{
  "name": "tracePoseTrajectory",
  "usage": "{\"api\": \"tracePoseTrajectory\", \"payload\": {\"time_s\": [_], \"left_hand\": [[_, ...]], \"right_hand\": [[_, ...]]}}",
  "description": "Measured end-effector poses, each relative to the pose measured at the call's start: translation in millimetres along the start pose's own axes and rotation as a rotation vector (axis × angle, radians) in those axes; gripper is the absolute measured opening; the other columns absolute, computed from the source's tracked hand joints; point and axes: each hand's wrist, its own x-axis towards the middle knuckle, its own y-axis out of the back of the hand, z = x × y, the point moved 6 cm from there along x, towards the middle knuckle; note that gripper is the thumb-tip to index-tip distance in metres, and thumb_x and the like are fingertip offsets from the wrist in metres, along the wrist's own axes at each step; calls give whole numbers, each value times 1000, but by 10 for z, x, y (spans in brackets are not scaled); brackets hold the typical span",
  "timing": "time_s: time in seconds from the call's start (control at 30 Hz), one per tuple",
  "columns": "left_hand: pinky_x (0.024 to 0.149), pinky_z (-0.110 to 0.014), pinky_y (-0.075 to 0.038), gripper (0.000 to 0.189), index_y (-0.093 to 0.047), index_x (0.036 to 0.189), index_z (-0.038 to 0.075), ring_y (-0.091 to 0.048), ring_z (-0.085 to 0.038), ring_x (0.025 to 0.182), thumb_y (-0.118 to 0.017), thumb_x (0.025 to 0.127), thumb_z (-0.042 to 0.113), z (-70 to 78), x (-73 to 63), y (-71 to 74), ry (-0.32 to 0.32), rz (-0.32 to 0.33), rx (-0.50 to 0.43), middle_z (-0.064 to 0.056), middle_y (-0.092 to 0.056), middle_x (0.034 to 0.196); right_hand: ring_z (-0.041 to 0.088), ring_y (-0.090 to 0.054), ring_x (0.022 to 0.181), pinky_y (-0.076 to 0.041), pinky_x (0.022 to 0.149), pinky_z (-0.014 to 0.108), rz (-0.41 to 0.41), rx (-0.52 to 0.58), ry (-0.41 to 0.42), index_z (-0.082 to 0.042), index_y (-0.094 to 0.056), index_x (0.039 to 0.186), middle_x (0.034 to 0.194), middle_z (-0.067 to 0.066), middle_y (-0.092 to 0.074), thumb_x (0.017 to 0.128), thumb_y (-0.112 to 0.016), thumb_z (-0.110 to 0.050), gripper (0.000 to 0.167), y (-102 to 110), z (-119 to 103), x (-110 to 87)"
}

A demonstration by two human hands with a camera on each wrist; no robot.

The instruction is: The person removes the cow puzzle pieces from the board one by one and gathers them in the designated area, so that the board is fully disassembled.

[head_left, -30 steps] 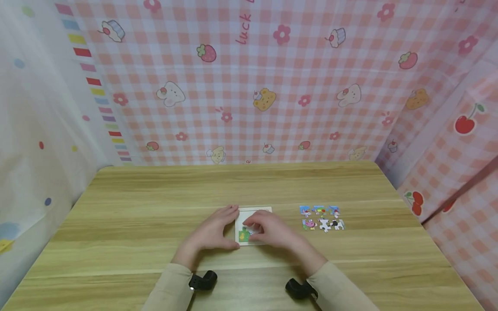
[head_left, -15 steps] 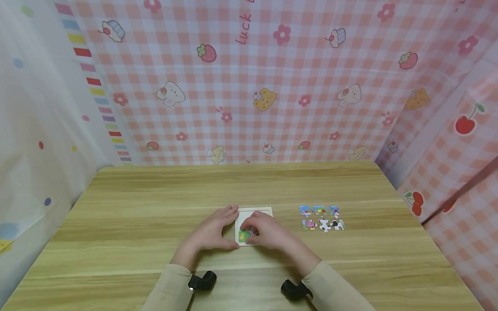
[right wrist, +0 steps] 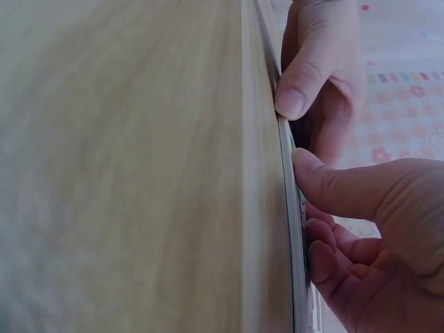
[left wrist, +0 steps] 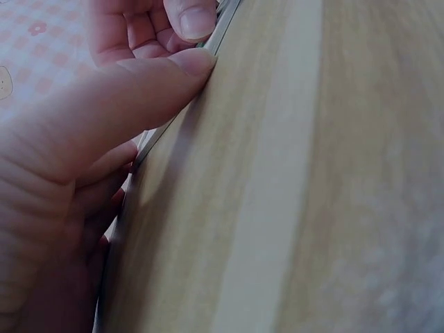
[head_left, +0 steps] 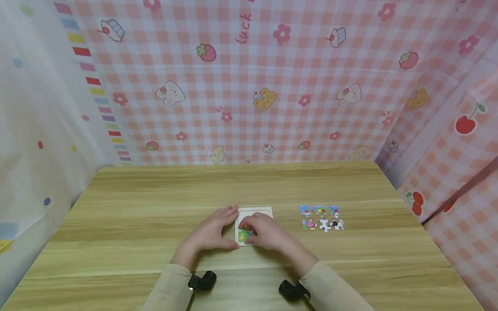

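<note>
A small white puzzle tray [head_left: 253,213] with a pale rim lies flat on the table. My left hand [head_left: 212,231] holds its left side, thumb at the near corner and fingers by the far one. In the left wrist view that thumb [left wrist: 187,64] presses against the tray's edge. A green puzzle piece with a yellow duck [head_left: 243,236] sits in the near-left corner. Over the tray, my right hand [head_left: 266,231] curls its thumb and fingers at a second puzzle piece beside the green one, mostly hidden by the hand. In the right wrist view its thumb [right wrist: 333,184] lies low at the rim.
Several loose puzzle pieces [head_left: 310,224] lie in two rows on the wooden table [head_left: 155,190] right of the tray. A pink checked curtain [head_left: 233,125] hangs behind the table, and cloths hang along both sides.
My right hand has shifted slightly left over the tray, closer to the green piece, its forearm following. My left hand stays at the tray's side, and the loose pieces have not moved.
</note>
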Motion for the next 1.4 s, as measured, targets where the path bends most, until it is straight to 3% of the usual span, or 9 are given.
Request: {"api": "tracePoseTrajectory", "payload": {"time_s": [0.4, 0.8, 1.1, 1.4], "left_hand": [[122, -52, -18, 91, -42, 146, -4, -24, -34, 149, -83, 76, 36, 9, -21, 1, 2, 0, -9, -15, -32, 159], [122, -51, -19, 91, -42, 146, -5, -25, -34, 149, -83, 76, 36, 10, -3, 8, 0, 0, 8, -15, -32, 159], [122, -51, -20, 91, -42, 146, -4, -25, -33, 149, -83, 76, 36, 20, -1, 15, 1, -2, 8, -15, -33, 159], [122, -51, -19, 91, -43, 146, -4, -24, -33, 149, -83, 76, 38, 23, -11, 16, 7, -2, 3, -14, -33, 159]], "right_hand": [[14, -58, 84, -49, 76, 30, 20, -10, -24, -11, -69, 105, 89, -1, -62, 80, -81, -11, 28, -34, 17, 44], [16, -61, 87, -51, 81, 33, -14, 24, -8, -10, -69, 103, 89, 1, -65, 88, -70, -1, 18, 15, 9, 58], [16, -59, 84, -50, 78, 33, -7, -10, -13, -12, -69, 102, 86, -1, -63, 87, -71, -2, 19, 19, 3, 78], [11, -53, 80, -45, 72, 27, 41, 89, 8, -14, -68, 100, 82, -5, -58, 87, -71, -4, 16, 13, 51, 52]]}}
